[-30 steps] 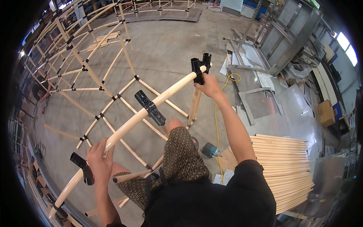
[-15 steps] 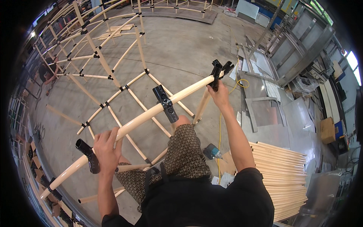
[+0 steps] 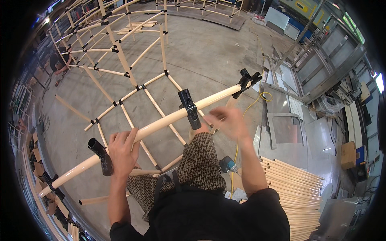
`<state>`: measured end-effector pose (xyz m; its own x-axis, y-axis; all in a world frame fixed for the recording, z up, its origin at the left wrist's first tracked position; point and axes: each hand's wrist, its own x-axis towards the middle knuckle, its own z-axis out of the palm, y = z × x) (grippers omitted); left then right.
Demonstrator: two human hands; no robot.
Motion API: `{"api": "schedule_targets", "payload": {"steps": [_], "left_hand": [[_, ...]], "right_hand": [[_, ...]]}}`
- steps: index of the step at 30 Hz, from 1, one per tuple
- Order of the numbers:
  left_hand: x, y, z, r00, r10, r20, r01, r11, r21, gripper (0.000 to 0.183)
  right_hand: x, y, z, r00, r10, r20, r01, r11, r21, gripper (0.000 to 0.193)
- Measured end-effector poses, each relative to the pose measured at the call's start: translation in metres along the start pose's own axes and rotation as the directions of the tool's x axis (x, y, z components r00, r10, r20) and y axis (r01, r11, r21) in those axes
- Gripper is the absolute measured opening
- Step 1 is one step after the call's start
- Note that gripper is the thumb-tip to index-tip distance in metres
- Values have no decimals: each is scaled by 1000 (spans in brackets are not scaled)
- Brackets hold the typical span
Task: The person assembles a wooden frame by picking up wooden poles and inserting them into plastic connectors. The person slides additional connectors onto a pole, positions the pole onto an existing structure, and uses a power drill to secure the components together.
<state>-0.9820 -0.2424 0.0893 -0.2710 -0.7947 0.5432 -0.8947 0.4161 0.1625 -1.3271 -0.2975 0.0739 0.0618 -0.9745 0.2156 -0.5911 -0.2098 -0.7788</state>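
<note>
A long cream-coloured pipe [image 3: 161,122] runs slantwise across in front of me, rising to the right. My left hand [image 3: 122,150] is closed around it, just right of a black pipe connector [image 3: 100,156]. Another black connector [image 3: 189,108] with bolt holes sits near the pipe's middle, above my knee. More black connectors [image 3: 246,83] cluster at the far right end, and one [image 3: 51,183] is near the lower left end. My right hand [image 3: 230,123], blurred, is off the pipe, right of the middle connector; its fingers look stretched out and hold nothing.
A frame of joined pipes [image 3: 130,93] stands on the floor ahead and left. A teal power drill [image 3: 228,164] lies right of my leg, near a yellow cord [image 3: 237,152]. Stacked pipes [image 3: 295,184] lie at right, metal sheets [image 3: 287,128] beyond. Another person [image 3: 60,64] crouches far left.
My right hand has let go of the connector at the pipe's right end and moved back left toward the middle connector. My left hand still holds the pipe. The whole view has shifted slightly.
</note>
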Motion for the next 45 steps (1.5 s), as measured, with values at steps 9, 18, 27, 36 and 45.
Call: {"api": "schedule_targets", "payload": {"steps": [9, 18, 27, 36, 45], "left_hand": [[3, 4, 4, 1000, -6, -23, 6, 1000, -7, 39], [-6, 5, 14, 994, -42, -96, 42, 999, -3, 41], [-19, 9, 24, 991, -84, -101, 83, 996, -10, 42], [-26, 18, 29, 984, -110, -137, 109, 994, -15, 42], [-44, 8, 48, 980, -142, -139, 143, 990, -8, 37]], "right_hand": [[-14, -18, 69, 991, -36, -132, 9, 981, -194, 33], [-13, 1, 102, 919, -168, -356, 89, 970, -227, 29], [-16, 11, 114, 892, -178, -415, 99, 974, -204, 30], [-21, 30, 117, 916, -107, -386, 89, 994, -66, 33], [-25, 29, 115, 963, -48, -266, 53, 999, 12, 36]]}}
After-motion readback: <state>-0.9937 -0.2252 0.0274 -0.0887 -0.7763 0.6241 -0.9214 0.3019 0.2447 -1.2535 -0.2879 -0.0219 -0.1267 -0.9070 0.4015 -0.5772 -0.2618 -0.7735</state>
